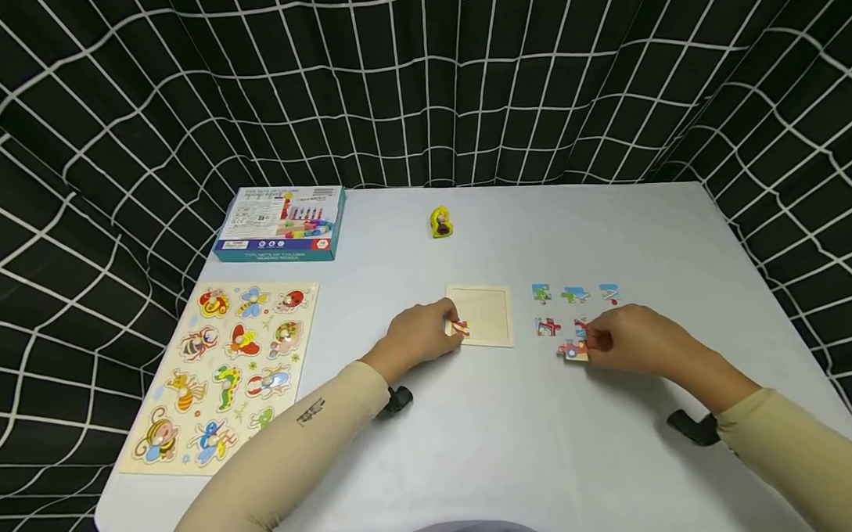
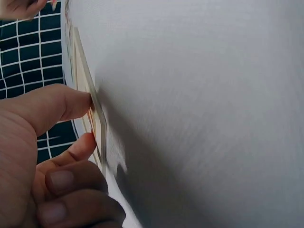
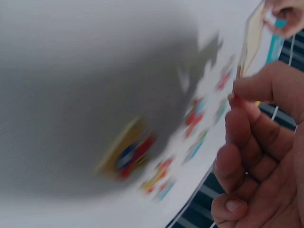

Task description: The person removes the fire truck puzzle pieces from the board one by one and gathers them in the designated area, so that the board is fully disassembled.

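Observation:
My left hand [image 1: 423, 333] is at the lower left corner of a square wooden puzzle tray [image 1: 497, 292]. Its thumb and index finger pinch a small red, white and yellow jigsaw piece [image 1: 461, 327] over that corner; in the left wrist view this hand [image 2: 61, 137] partly covers the tray's rim [image 2: 97, 111]. To the right, my right hand [image 1: 633, 341] pinches a jigsaw piece with a red and blue vehicle picture [image 1: 575, 351] by its right side. In the right wrist view the right hand's [image 3: 266, 118] piece is mostly edge-on between thumb and fingers.
Several loose jigsaw pieces [image 1: 576, 294] lie right of the tray. One blurred piece [image 3: 126, 152] lies beneath the right wrist. An insect peg board [image 1: 296, 380] is at the left, a boxed bead set [image 1: 276, 224] behind it. A small yellow figure [image 1: 441, 222] stands at the back.

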`<state>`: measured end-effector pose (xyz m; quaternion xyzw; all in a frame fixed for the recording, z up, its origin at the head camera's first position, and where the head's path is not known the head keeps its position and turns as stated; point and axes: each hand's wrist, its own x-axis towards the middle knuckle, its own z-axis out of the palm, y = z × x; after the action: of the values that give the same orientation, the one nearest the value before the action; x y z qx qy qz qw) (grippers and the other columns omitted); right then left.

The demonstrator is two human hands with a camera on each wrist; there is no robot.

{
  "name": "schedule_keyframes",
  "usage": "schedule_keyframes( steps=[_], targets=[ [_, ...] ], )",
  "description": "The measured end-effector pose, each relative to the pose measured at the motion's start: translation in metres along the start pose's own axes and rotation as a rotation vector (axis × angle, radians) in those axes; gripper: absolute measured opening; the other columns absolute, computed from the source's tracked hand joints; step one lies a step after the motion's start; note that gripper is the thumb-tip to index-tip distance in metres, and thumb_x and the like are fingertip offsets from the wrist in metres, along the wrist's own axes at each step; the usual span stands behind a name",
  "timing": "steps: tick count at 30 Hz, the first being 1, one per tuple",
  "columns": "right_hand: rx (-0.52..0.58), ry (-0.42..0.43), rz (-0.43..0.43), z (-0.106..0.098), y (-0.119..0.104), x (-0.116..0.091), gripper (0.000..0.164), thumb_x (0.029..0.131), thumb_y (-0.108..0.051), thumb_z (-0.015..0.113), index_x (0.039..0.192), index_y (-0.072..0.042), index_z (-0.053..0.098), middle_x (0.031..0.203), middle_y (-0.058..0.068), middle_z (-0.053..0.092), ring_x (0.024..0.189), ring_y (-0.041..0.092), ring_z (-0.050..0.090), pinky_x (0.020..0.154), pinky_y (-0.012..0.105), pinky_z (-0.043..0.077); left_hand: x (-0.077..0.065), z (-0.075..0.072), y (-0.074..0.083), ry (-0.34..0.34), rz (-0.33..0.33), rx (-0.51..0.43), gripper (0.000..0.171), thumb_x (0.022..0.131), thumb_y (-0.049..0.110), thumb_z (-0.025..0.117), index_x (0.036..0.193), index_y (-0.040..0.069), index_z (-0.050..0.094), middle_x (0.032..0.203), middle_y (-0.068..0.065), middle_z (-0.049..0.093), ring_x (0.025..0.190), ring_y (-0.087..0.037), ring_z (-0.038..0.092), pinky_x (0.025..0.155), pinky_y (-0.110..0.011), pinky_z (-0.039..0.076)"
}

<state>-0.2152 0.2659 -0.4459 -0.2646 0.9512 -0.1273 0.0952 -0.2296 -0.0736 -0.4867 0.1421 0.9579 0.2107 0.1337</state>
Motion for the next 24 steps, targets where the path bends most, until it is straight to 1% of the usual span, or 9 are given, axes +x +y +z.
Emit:
schedule_keyframes(
  steps=[3,6,10,12,14,17,19,22,24],
  targets=[
    [-0.006,-0.04,0.032,-0.001,0.013,-0.012,0.02,0.077,-0.018,0.076,0.07,-0.029,0.06,0.065,-0.015,0.049,0.063,0.006,0.044,0.057,0.028,0.036,0.0,-0.002,-0.001,-0.033,0.005,-0.019,0.028,0.089,0.035,0.067,0.111,0.021,0.057,0.059,0.004,0.052,0.057,-0.015,0.042,0.053,-0.031,0.035],
    [-0.024,-0.059,0.023,0.003,0.021,-0.018,0.021,0.077,-0.021,0.077,0.071,-0.032,0.06,0.068,-0.018,0.05,0.065,0.005,0.046,0.058,0.028,0.038,0.0,-0.004,-0.002,-0.066,0.012,-0.039,0.03,0.09,0.034,0.067,0.114,0.02,0.055,0.064,0.003,0.056,0.059,-0.015,0.044,0.056,-0.03,0.037],
    [-0.052,-0.074,-0.004,0.006,0.024,-0.017,0.025,0.074,-0.019,0.076,0.067,-0.033,0.057,0.064,-0.019,0.047,0.062,0.004,0.044,0.056,0.027,0.036,-0.001,-0.006,-0.001,-0.071,0.012,-0.044,0.035,0.09,0.035,0.069,0.118,0.019,0.054,0.074,0.002,0.062,0.065,-0.017,0.05,0.061,-0.031,0.041],
    [-0.056,-0.073,-0.018,0.005,0.02,-0.012,0.027,0.074,-0.02,0.076,0.065,-0.034,0.055,0.063,-0.019,0.047,0.06,0.003,0.043,0.055,0.027,0.035,-0.001,-0.006,-0.002,-0.069,0.002,-0.032,0.042,0.09,0.037,0.069,0.125,0.019,0.053,0.082,0.0,0.065,0.069,-0.018,0.053,0.065,-0.032,0.043],
    [-0.046,-0.072,-0.041,0.003,0.012,-0.004,0.027,0.075,-0.021,0.076,0.065,-0.033,0.055,0.063,-0.019,0.047,0.059,0.003,0.044,0.055,0.027,0.035,0.0,-0.006,-0.004,-0.07,-0.002,-0.013,0.051,0.091,0.04,0.068,0.133,0.018,0.05,0.09,-0.003,0.068,0.073,-0.018,0.056,0.068,-0.034,0.046],
    [-0.03,-0.058,-0.077,0.002,-0.006,0.016,0.024,0.078,-0.023,0.076,0.067,-0.032,0.057,0.064,-0.019,0.049,0.059,0.003,0.045,0.056,0.028,0.038,0.002,-0.006,-0.008,-0.073,-0.002,0.015,0.062,0.09,0.044,0.067,0.143,0.02,0.045,0.101,-0.007,0.069,0.08,-0.018,0.059,0.073,-0.036,0.047],
    [-0.028,-0.047,-0.114,0.006,-0.022,0.034,0.017,0.081,-0.025,0.076,0.072,-0.03,0.064,0.067,-0.019,0.052,0.061,0.003,0.047,0.058,0.028,0.04,0.001,-0.007,-0.009,-0.069,0.002,0.028,0.065,0.089,0.045,0.068,0.144,0.02,0.045,0.108,-0.007,0.069,0.085,-0.019,0.06,0.076,-0.038,0.048],
    [-0.016,-0.022,-0.167,0.016,-0.048,0.059,0.001,0.084,-0.023,0.074,0.085,-0.022,0.073,0.071,-0.017,0.056,0.062,0.004,0.048,0.058,0.028,0.042,0.001,-0.005,-0.01,-0.052,0.002,0.031,0.066,0.086,0.047,0.072,0.143,0.022,0.049,0.124,-0.004,0.065,0.1,-0.021,0.062,0.082,-0.04,0.047],
    [-0.003,-0.012,-0.187,0.023,-0.062,0.073,0.012,0.086,-0.022,0.073,0.097,-0.017,0.076,0.074,-0.015,0.06,0.062,0.004,0.048,0.056,0.027,0.042,0.001,-0.002,-0.01,-0.045,0.0,0.033,0.066,0.085,0.048,0.073,0.142,0.024,0.052,0.132,-0.001,0.06,0.111,-0.023,0.06,0.085,-0.04,0.047]
  ],
)
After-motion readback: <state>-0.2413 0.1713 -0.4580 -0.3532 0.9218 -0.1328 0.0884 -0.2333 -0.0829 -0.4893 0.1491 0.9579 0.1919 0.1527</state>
